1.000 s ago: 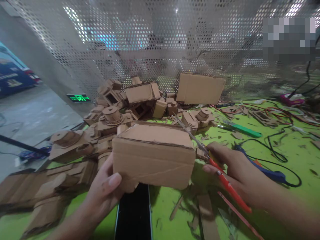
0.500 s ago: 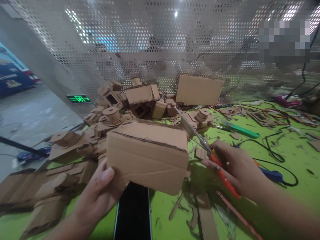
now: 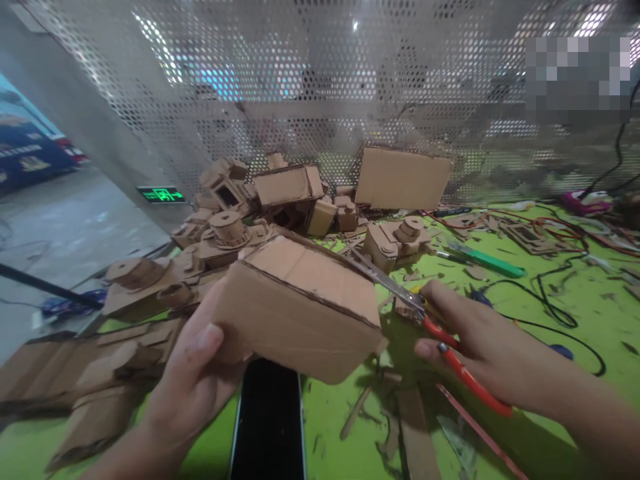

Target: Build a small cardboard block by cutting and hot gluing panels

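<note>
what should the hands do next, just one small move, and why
Probably steady the cardboard box with the left hand before any cut with the scissors: the box is tilted, held near its left end, and the right hand has the blades close to its far right edge. Whether they touch it is unclear.

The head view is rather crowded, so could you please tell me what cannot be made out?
In the head view:
Left hand: most fingers, behind the cardboard box.
Black slab: far end behind the box, near end cut by the bottom edge.
Blue tool: middle behind the right hand.
</note>
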Tool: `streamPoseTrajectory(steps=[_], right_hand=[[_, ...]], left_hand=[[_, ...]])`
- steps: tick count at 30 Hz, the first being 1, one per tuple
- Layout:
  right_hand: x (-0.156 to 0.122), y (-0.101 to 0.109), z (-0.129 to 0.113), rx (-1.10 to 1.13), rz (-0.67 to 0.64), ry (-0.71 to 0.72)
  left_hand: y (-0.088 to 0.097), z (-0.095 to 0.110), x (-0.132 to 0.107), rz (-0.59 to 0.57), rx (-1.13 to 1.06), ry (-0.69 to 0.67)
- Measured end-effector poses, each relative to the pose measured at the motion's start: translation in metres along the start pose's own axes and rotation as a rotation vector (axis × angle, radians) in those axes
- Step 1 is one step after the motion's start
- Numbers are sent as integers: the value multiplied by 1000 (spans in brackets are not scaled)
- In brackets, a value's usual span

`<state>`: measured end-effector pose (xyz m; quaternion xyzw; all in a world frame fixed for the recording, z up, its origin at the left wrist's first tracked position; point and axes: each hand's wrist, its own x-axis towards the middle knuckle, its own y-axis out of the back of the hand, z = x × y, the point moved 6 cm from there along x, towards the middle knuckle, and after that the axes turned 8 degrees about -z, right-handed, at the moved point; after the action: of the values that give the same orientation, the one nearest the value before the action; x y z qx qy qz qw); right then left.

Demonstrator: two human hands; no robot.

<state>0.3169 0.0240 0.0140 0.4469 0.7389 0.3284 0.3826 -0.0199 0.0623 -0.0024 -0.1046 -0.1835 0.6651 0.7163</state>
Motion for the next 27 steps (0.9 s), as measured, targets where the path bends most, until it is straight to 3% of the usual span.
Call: streamPoseTrajectory(steps=[6, 15, 27], right_hand=[[0, -2, 1, -37, -63, -44], [8, -3, -2, -88, 16, -18], [7, 1, -1, -260, 103, 68]], left_hand=[[1, 3, 1, 31, -14, -39], [1, -1, 6, -144, 164, -72], [2, -5, 8, -25, 70, -8]])
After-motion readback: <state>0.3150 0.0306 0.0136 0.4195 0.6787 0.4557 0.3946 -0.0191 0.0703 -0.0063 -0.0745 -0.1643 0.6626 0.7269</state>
